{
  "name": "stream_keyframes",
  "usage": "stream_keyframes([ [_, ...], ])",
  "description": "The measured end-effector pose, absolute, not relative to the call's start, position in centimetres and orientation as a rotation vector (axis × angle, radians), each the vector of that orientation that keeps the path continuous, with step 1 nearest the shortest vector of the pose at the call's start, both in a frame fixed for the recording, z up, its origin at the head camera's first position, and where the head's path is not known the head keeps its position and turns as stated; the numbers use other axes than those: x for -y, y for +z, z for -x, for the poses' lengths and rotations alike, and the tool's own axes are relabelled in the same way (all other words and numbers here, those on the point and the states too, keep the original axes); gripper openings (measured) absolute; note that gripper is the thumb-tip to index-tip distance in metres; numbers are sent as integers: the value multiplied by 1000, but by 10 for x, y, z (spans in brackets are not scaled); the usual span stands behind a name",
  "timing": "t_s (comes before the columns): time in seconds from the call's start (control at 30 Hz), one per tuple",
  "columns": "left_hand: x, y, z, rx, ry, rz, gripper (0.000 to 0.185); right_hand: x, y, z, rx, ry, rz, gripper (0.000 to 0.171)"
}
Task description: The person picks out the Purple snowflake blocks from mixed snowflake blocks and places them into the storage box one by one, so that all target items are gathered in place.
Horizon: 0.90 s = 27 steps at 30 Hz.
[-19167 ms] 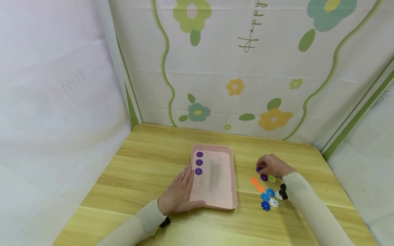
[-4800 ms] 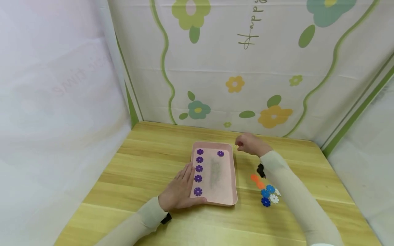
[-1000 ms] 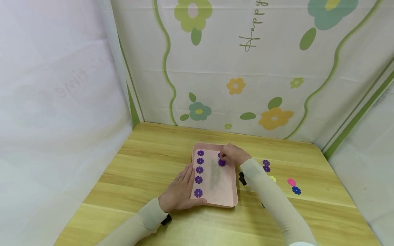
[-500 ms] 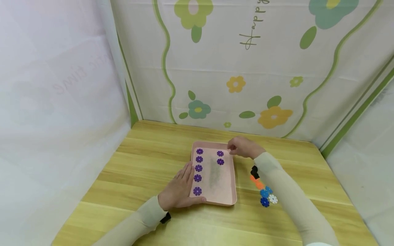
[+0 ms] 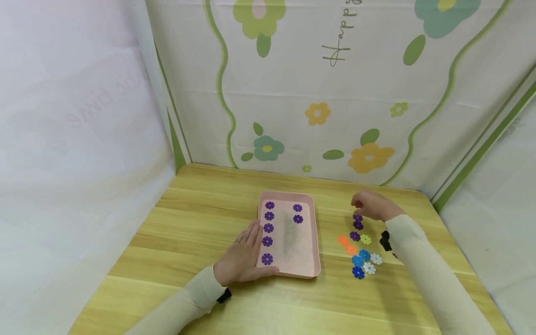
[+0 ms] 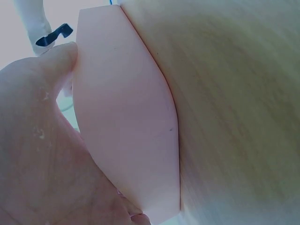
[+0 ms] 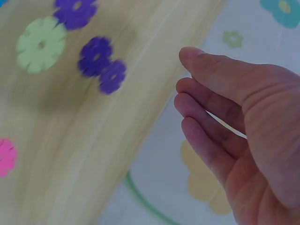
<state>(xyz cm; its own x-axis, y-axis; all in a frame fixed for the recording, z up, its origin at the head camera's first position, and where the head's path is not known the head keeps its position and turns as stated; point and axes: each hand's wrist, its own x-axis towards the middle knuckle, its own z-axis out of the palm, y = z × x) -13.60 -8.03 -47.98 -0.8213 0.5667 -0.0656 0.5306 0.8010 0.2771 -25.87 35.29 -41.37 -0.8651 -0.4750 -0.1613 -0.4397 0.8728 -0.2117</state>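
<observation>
My left hand (image 5: 240,258) rests against the left side of a pink tray (image 5: 307,249), fingers straight and thumb over its near corner. In the left wrist view, the palm (image 6: 37,136) lies along the tray's outer wall (image 6: 126,103). Inside, a column of several purple snowflake discs (image 5: 268,228) runs down the left side. Two more purple discs (image 5: 298,218) lie at the top right. My right hand (image 5: 372,204) hovers over loose purple discs (image 5: 358,225) on the table. The right wrist view shows its loosely bent fingers (image 7: 206,136) holding nothing.
Right of the tray lie orange discs (image 5: 351,250), blue discs (image 5: 358,260), white discs (image 5: 369,268) and a yellow-green disc (image 5: 365,239). A pink disc (image 7: 5,157) shows in the right wrist view. A flower-printed cloth (image 5: 293,83) borders the wooden table's (image 5: 209,200) far edge.
The tray's left column grew from three purple discs to several, and two were added at top right. My right hand released the latest and moved right over the loose discs. My left hand stayed.
</observation>
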Motion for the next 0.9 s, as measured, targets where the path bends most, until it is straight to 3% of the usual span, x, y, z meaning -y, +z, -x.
stream_keyframes([
  [0.23,82,-479,135,-2846,348,-854,123,-385,-433,256,-2861,-323,591,28],
  [0.57,82,-481,134,-2853,343,-861,123,-396,-466,256,-2898,-496,455,36],
  [0.9,81,-483,134,-2862,349,-880,124,-394,-480,259,-2855,-487,379,21],
])
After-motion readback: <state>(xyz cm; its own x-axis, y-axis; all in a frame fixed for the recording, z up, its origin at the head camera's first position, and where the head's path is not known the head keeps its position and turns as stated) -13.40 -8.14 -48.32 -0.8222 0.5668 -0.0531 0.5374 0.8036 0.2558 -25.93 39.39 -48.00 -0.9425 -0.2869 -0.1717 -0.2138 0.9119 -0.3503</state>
